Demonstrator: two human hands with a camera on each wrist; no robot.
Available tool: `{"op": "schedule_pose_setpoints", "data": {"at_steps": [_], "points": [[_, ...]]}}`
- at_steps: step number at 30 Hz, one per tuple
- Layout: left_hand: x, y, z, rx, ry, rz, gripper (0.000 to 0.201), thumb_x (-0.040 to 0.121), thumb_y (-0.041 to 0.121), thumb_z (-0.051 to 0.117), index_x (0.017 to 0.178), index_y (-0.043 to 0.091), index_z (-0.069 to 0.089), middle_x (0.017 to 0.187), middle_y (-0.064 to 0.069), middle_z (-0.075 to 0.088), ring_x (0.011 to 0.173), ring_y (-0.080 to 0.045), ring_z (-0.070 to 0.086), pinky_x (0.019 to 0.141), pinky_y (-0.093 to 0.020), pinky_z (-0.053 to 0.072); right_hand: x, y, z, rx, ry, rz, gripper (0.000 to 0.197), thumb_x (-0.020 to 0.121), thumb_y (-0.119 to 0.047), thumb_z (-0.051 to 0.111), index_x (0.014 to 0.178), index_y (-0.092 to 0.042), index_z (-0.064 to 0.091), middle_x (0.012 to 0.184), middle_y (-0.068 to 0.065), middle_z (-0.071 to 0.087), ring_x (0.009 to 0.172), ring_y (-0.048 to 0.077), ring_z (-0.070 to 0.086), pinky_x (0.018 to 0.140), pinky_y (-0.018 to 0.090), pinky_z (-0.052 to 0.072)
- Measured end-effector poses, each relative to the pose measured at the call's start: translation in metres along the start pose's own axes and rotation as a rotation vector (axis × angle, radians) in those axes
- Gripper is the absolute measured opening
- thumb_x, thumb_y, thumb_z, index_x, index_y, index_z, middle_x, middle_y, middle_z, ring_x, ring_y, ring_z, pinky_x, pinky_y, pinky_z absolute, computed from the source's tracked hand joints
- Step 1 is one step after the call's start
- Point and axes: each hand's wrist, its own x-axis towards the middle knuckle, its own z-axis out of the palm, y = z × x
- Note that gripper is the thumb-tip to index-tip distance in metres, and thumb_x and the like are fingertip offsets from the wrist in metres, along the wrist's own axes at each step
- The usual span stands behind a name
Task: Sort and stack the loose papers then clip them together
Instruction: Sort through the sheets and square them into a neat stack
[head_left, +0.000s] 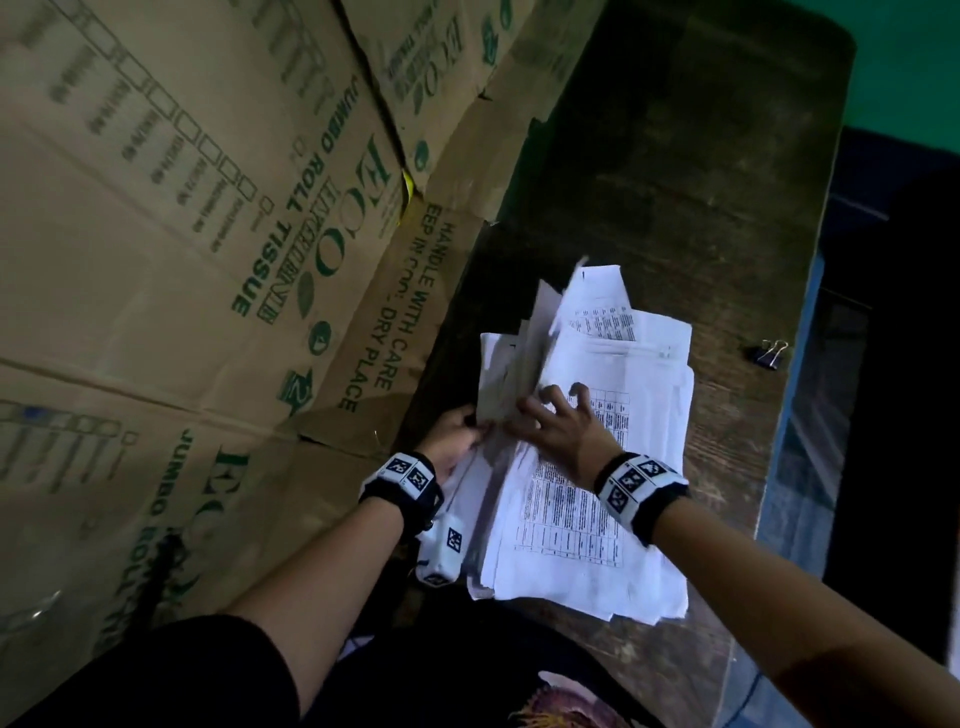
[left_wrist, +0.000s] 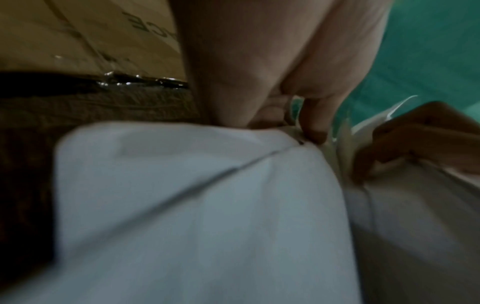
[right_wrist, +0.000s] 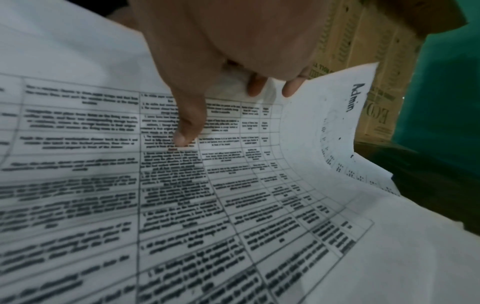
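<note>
The papers (head_left: 597, 467) lie in an uneven pile on the wooden table (head_left: 675, 156), edges not yet squared; sorting looks unfinished. The left hand (head_left: 457, 434) pinches a raised sheaf at its edge; the right hand (head_left: 561, 423) rests spread on the top printed sheet. The binder clip (head_left: 770, 353) lies apart near the table's right edge, unused; squaring and clipping remain.

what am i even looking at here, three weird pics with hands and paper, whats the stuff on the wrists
No robot here: a person sorts papers with bare hands, wearing three cameras. The big picture comes from a head camera looking down; the other two come from the wrist bands with square markers.

On the dark wooden table lies a messy pile of printed papers. The left hand pinches a few lifted sheets at their edge. The right hand rests spread on the pile, thumb on a printed table in the right wrist view. A black binder clip waits untouched at the right. Cardboard boxes stand along the left.
</note>
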Motion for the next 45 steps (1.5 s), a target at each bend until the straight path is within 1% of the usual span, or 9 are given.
{"op": "schedule_pose_setpoints", "data": {"at_steps": [7,12,15,17,22,30,37,42,45], "points": [[-0.001,-0.012,0.004,0.303,0.018,-0.029,0.055,0.061,0.013,0.085,0.112,0.006,0.065,0.108,-0.015,0.07,0.098,-0.029,0.066,0.088,-0.046,0.056,-0.011,0.014,-0.002,0.083,0.22,0.013,0.039,0.07,-0.011,0.074,0.098,-0.032,0.057,0.105,-0.011,0.065,0.096,0.029,0.045,0.073,0.043,0.037],[-0.003,-0.011,0.023,0.604,0.167,0.015,0.053,0.056,0.034,0.084,0.099,0.007,0.067,0.092,-0.009,0.07,0.082,-0.026,0.067,0.07,-0.03,0.053,-0.02,0.024,-0.003,-0.005,0.169,0.031,0.022,0.073,-0.011,0.07,0.084,-0.029,0.069,0.091,-0.009,0.063,0.096,0.029,0.044,0.074,0.043,0.038],[-0.008,-0.008,0.043,0.655,0.167,0.079,0.077,0.045,0.049,0.073,0.114,0.016,0.06,0.113,-0.008,0.064,0.101,-0.026,0.063,0.086,-0.033,0.054,-0.032,0.035,0.0,0.098,0.255,0.047,0.031,0.074,-0.003,0.05,0.074,-0.025,0.072,0.09,-0.003,0.066,0.099,0.031,0.043,0.073,0.04,0.046],[-0.013,-0.003,0.057,0.599,0.101,0.03,0.079,0.049,0.042,0.072,0.12,0.013,0.057,0.124,-0.004,0.056,0.113,-0.021,0.055,0.098,-0.032,0.048,-0.041,0.04,0.002,0.203,0.315,0.03,0.042,0.072,0.003,0.035,0.073,-0.018,0.071,0.091,0.004,0.066,0.099,0.032,0.044,0.071,0.038,0.052],[-0.019,0.004,0.081,0.461,-0.035,-0.016,0.059,0.07,0.01,0.066,0.127,0.009,0.054,0.125,-0.013,0.059,0.113,-0.026,0.058,0.093,-0.027,0.048,-0.055,0.042,0.006,0.386,0.347,0.048,0.054,0.067,0.013,0.023,0.08,-0.011,0.069,0.098,0.011,0.062,0.085,0.03,0.046,0.063,0.038,0.046],[-0.026,0.009,0.063,0.685,0.21,0.095,0.041,0.073,0.022,0.072,0.111,0.009,0.063,0.115,-0.016,0.067,0.108,-0.032,0.063,0.09,-0.037,0.053,-0.055,0.034,-0.004,0.094,0.21,-0.012,0.042,0.068,0.002,0.034,0.073,-0.022,0.069,0.078,-0.006,0.06,0.095,0.029,0.043,0.068,0.034,0.041],[-0.069,0.057,0.003,0.627,0.445,0.276,0.039,0.072,0.01,0.073,0.106,-0.005,0.062,0.107,-0.022,0.068,0.099,-0.032,0.065,0.075,-0.033,0.049,-0.028,0.021,-0.02,-0.001,-0.022,-0.031,0.021,0.056,0.002,0.072,0.062,-0.017,0.067,0.07,-0.003,0.062,0.082,0.034,0.058,0.056,0.033,0.047],[-0.117,0.095,-0.055,0.403,0.594,0.405,0.042,0.064,0.024,0.08,0.09,-0.004,0.063,0.099,-0.015,0.068,0.088,-0.02,0.065,0.078,-0.038,0.054,-0.017,0.016,-0.006,0.197,-0.002,-0.031,0.023,0.07,-0.015,0.047,0.063,-0.02,0.069,0.077,-0.003,0.066,0.076,0.034,0.064,0.053,0.035,0.054],[-0.152,0.115,-0.08,0.259,0.605,0.47,0.055,0.05,0.041,0.082,0.079,-0.002,0.063,0.079,-0.009,0.065,0.068,-0.015,0.057,0.064,-0.041,0.051,-0.009,0.007,0.004,0.301,-0.059,0.04,0.025,0.072,-0.001,0.055,0.08,-0.018,0.072,0.096,0.004,0.069,0.089,0.039,0.061,0.062,0.045,0.056]]}}
